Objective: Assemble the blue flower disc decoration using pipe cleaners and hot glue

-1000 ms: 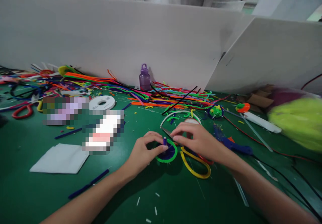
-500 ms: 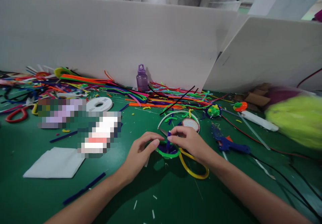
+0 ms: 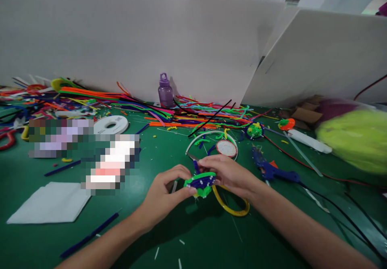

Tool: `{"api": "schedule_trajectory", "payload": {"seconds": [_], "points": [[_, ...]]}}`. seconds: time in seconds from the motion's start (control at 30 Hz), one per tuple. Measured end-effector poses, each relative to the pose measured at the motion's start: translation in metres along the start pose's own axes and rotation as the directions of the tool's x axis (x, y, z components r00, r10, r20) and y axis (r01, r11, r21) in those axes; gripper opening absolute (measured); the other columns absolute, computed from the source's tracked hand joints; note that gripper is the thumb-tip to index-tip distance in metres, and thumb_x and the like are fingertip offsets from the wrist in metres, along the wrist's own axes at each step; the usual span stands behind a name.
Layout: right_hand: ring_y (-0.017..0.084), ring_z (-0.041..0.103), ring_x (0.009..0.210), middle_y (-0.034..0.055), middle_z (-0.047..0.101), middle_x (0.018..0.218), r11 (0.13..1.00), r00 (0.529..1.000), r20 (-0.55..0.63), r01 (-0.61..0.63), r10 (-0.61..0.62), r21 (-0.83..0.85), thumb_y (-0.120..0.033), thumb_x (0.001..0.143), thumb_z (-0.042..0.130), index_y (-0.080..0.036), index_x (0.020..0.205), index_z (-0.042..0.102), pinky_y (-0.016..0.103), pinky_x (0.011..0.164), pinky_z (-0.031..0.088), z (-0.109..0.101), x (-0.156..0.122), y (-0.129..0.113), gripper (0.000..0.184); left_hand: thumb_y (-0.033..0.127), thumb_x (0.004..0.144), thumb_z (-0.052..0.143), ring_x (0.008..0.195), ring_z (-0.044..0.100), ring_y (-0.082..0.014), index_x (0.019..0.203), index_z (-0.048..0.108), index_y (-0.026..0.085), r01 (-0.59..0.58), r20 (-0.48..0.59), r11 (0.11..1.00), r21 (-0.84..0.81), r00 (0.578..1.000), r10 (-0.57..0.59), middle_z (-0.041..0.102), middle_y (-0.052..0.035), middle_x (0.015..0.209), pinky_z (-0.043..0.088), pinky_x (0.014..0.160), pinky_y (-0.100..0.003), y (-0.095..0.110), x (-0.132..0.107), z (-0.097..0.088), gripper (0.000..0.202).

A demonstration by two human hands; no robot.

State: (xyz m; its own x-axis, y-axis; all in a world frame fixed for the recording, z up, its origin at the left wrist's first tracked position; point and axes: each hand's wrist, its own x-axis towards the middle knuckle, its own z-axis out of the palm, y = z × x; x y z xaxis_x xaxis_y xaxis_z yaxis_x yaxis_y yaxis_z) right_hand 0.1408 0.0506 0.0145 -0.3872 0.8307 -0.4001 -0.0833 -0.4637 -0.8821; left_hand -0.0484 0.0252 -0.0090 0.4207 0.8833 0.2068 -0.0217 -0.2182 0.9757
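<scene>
My left hand (image 3: 161, 192) is closed, with thumb and fingers on the near-left edge of a small pipe-cleaner disc (image 3: 202, 181). The disc is dark blue with a green rim and stands tilted above the table; whitish dots show on its blue side. My right hand (image 3: 232, 176) pinches a short dark blue pipe cleaner (image 3: 196, 166) just behind the disc's far rim. Whether that piece is joined to the disc, I cannot tell. Scissors with a yellow handle (image 3: 236, 213) lie beneath my right hand, mostly covered by it.
A blue glue gun (image 3: 273, 172) with its cord lies at the right. Behind my hands are a white ring (image 3: 189, 142) and a red-edged white disc (image 3: 226, 148). Piles of pipe cleaners (image 3: 181, 124), a purple bottle (image 3: 165, 91) and a white spool (image 3: 99, 127) line the back. A white cloth (image 3: 50, 204) lies left.
The disc has been lifted and tilted, so its dotted blue side now faces me. The blue pipe cleaner has shifted from over the disc to behind its rim. The view has moved slightly.
</scene>
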Motion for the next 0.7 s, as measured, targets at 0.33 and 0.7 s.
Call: {"api": "schedule_trajectory", "payload": {"seconds": [0.33,0.7], "points": [[0.013,0.054,0.078,0.0003,0.063,0.084,0.620,0.852,0.076,0.436,-0.518,-0.652,-0.031,0.084,0.058,-0.019,0.080,0.066,0.024,0.065,0.040,0.000,-0.018,-0.022,0.014,0.029,0.076,0.067,0.079,0.052,-0.0155,0.077,0.060,0.017,0.130,-0.092,0.991,0.034,0.988,-0.126,0.056,-0.0013,0.082,0.040,0.071,-0.028,0.000,0.002,-0.002,0.014],[0.011,0.054,0.074,-0.0009,0.062,0.082,0.600,0.903,0.179,0.396,-0.390,-0.695,-0.024,0.082,0.061,-0.019,0.081,0.065,0.025,0.064,0.040,-0.004,-0.021,-0.023,0.007,0.027,0.078,0.066,0.080,0.055,-0.0157,0.081,0.063,0.019,0.026,-0.075,0.991,0.134,0.997,-0.016,0.059,-0.0014,0.084,0.041,0.074,-0.030,-0.004,0.000,-0.003,0.009]]}}
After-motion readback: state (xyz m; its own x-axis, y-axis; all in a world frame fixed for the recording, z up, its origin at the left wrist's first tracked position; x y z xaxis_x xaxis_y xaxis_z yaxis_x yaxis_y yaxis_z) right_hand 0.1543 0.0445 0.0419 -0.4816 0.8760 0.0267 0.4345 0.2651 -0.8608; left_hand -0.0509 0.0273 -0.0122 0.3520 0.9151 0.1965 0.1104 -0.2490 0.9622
